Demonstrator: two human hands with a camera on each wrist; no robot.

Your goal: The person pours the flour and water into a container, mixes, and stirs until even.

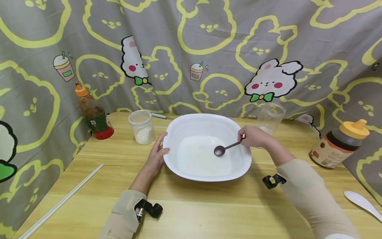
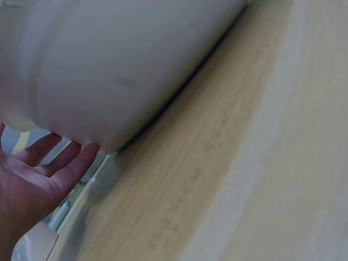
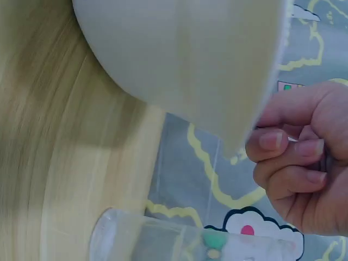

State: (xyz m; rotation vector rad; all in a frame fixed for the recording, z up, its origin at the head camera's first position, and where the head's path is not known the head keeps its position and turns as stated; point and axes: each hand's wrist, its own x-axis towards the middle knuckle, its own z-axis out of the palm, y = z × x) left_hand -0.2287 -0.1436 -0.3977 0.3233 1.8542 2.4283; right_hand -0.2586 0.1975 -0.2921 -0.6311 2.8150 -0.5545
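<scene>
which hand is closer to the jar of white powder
Left. The left hand holds the left side of the white basin, just right of the jar; the right hand is across the basin, at its right side, gripping the spoon.

Two hands: one left hand [image 1: 155, 156] and one right hand [image 1: 254, 136]. One white basin [image 1: 203, 126]. Two spoons: one dark spoon [image 1: 219, 151] and one white spoon [image 1: 359, 200]. Two squeeze bottles: one green-labelled bottle [image 1: 96, 119] and one yellow-capped bottle [image 1: 335, 149]. One jar [image 1: 142, 131] of white powder. One clear glass [image 1: 273, 114]. One thin pale-handled tool [image 1: 159, 116]. One wooden table [image 1: 194, 212]. One patterned curtain [image 1: 167, 30]. Two black wrist devices, one per sleeve.
</scene>
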